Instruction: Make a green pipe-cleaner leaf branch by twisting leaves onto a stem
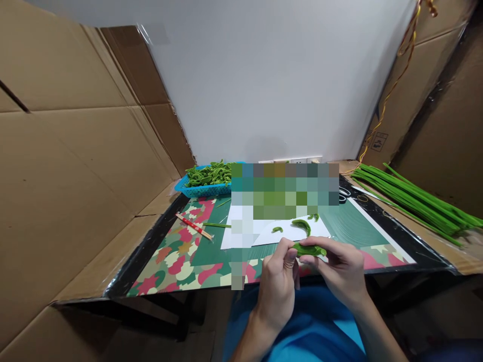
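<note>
A short, thick green fuzzy piece (310,250) is held between both hands above the table's front edge. My left hand (279,274) pinches its left end with thumb and forefinger. The fingers of my right hand (341,266) close around its right part from above and below. Just beyond the hands, a curved green piece (302,225) and a smaller curled one (277,230) lie on white paper (267,236). Another small green curl (315,217) rests near the paper's right side. A pixelated patch hides the middle of the table.
A blue basket (206,190) full of green curled pieces stands at the back left. Red-wrapped chopsticks (194,226) lie on the left. Black-handled scissors (344,195) are at the back right, beside long green stems (411,201). Cardboard walls (75,151) flank the table.
</note>
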`<state>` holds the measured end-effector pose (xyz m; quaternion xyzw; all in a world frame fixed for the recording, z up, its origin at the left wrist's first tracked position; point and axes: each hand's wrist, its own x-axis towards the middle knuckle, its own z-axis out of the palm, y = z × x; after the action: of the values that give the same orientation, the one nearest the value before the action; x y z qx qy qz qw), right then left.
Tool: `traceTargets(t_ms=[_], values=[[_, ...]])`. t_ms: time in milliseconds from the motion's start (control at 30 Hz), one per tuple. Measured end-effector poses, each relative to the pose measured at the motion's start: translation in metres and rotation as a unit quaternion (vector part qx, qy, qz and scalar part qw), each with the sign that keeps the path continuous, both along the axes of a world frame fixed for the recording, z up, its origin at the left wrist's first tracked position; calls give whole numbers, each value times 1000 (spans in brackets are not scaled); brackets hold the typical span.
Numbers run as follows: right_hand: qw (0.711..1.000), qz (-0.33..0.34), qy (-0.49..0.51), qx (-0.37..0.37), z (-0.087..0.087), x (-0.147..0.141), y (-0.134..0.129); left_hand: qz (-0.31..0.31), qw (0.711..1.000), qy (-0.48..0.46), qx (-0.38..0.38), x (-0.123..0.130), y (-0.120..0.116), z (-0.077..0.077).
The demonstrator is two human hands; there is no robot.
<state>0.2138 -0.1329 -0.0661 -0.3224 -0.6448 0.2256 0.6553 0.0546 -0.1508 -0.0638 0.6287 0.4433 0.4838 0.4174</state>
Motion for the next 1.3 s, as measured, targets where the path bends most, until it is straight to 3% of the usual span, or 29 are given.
traceTargets(t_ms=[167,533,933,1300], values=[[1000,27,9,-10,-3,-1,1,-8,999,-25,-27,0,-1,4],[1000,13,-12,-1,-1,1,1,7,1000,16,-23,-1,-1,9],[999,5,-36,3,-6,-1,2,-15,999,22,-44,-4,2,12],[999,6,-31,-4,-6,-2,0,-66,990,-72,-102,-5,7,15]])
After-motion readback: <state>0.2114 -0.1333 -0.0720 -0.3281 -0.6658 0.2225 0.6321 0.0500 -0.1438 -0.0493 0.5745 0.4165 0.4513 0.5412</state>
